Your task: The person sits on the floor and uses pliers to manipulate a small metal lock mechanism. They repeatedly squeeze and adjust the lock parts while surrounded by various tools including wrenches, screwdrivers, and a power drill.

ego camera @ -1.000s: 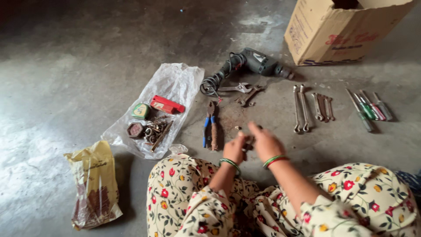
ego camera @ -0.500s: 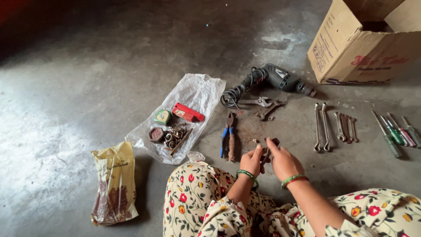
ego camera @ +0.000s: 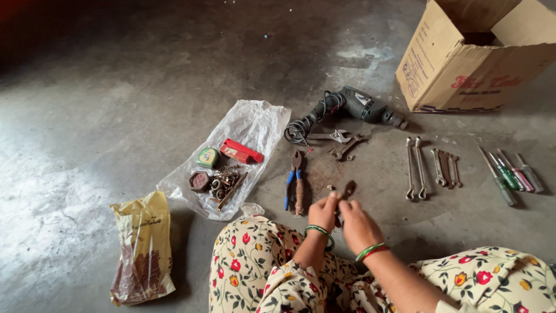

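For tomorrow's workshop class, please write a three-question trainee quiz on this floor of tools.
1. True or false: both hands are on one small rusty tool.
2. What lies nearest the cardboard box? A) drill B) pliers C) yellow bag
3. Fill in: the red box lies on a clear plastic ____.

Key: 1 true; 2 A; 3 sheet.
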